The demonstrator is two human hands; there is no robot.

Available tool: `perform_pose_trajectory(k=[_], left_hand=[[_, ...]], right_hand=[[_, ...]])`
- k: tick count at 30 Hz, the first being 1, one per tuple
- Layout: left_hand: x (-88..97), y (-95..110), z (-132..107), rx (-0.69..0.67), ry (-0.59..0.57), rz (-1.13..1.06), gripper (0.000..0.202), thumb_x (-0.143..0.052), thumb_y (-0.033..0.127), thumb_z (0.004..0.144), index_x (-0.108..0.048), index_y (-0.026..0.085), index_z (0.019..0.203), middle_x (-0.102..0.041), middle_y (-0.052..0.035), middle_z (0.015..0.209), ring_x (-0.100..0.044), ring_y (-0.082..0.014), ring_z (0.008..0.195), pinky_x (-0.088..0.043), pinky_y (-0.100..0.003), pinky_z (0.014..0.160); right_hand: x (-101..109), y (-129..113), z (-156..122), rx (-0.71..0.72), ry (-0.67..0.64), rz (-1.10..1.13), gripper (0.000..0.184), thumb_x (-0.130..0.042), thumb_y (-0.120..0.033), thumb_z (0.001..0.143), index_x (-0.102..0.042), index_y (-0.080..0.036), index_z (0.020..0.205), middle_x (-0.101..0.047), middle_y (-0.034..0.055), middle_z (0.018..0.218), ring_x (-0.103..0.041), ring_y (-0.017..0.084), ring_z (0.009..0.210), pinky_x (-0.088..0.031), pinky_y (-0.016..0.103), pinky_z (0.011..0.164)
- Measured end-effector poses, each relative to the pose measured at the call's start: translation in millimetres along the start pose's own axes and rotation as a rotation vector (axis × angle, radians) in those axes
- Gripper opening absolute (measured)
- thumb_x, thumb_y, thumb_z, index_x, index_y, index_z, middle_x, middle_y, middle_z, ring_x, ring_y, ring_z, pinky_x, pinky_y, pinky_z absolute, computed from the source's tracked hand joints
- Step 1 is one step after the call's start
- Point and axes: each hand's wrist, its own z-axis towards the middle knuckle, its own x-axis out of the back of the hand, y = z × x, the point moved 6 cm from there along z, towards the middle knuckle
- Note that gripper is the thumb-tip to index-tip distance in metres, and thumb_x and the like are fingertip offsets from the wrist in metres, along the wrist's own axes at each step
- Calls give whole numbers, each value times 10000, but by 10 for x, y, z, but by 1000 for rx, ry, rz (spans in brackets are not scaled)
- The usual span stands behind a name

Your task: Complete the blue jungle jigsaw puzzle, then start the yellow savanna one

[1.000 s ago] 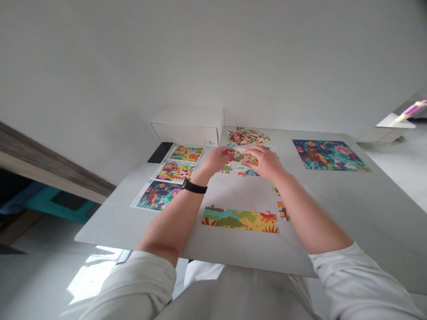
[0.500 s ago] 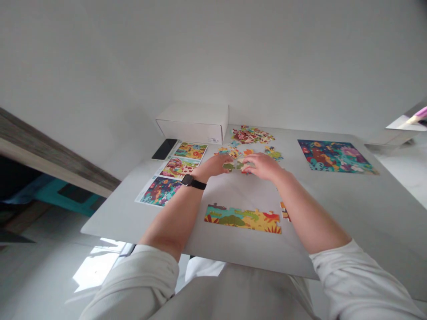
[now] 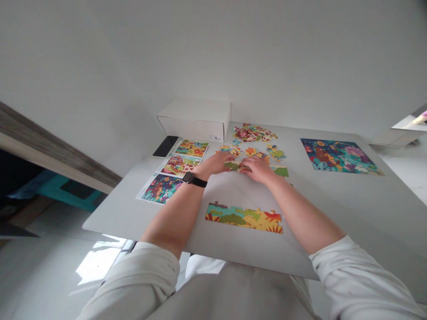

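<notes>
My left hand (image 3: 218, 162) and my right hand (image 3: 256, 169) meet over the middle of the white table (image 3: 333, 200), fingers curled down onto green puzzle pieces (image 3: 233, 166) lying flat between them. Both hands press on those pieces. A black watch (image 3: 194, 180) sits on my left wrist. Close to me lies a joined strip of puzzle (image 3: 245, 218) in green, yellow and red. Loose pieces (image 3: 255, 153) are scattered just beyond my hands, and a heap of pieces (image 3: 253, 132) lies farther back.
A white box (image 3: 195, 118) stands at the far edge by the wall. A black phone (image 3: 166, 146) and three picture cards (image 3: 176, 166) lie at the left. A finished blue puzzle (image 3: 338, 155) lies at the right. A wooden ledge (image 3: 50, 151) runs along the left.
Both hands have come down from holding pieces just above the table to pressing them flat on it. A green piece to the right of my right hand now shows.
</notes>
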Motion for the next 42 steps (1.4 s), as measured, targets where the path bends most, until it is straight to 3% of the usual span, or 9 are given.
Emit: perform_pose_trajectory(k=[10, 15, 24, 33, 42], left_hand=[[-16, 35, 7, -56, -68, 63, 287, -716, 240, 920, -799, 257, 1194, -771, -55, 1232, -682, -222, 1193, -492, -312, 1087], [13, -4, -10, -66, -70, 102, 303, -713, 232, 929, -820, 289, 1207, -780, -46, 1230, -675, -219, 1183, -471, -315, 1099], [28, -64, -25, -9, -66, 122, 322, -726, 246, 917, -822, 294, 1221, -778, -59, 1224, -697, -227, 1175, -489, -325, 1104], [-20, 88, 37, -34, 42, 41, 358, -706, 374, 952, -764, 248, 1282, -737, -77, 1397, -636, -260, 1357, -450, -409, 1218], [-86, 153, 78, 47, 27, 119, 284, -701, 361, 938, -798, 223, 1166, -780, -93, 1249, -704, -271, 1188, -528, -402, 1093]], right_hand=[[-108, 56, -4, -18, 39, -18, 264, -753, -338, 975, -807, -252, 1219, -739, 111, 1339, -648, 326, 1254, -473, 498, 1131], [-58, 83, -35, -23, 77, -10, 356, -789, -290, 928, -766, -241, 1280, -735, 111, 1321, -656, 302, 1241, -489, 459, 1123], [-18, 93, -55, -119, 58, -23, 258, -748, -292, 951, -779, -217, 1196, -770, 109, 1236, -686, 292, 1197, -519, 430, 1084], [-73, 133, -46, -141, 71, -2, 307, -753, -290, 940, -766, -228, 1240, -772, 118, 1252, -695, 306, 1208, -525, 462, 1091], [-84, 146, -53, -134, 75, 7, 350, -776, -302, 924, -756, -202, 1259, -762, 134, 1256, -692, 302, 1205, -524, 450, 1084]])
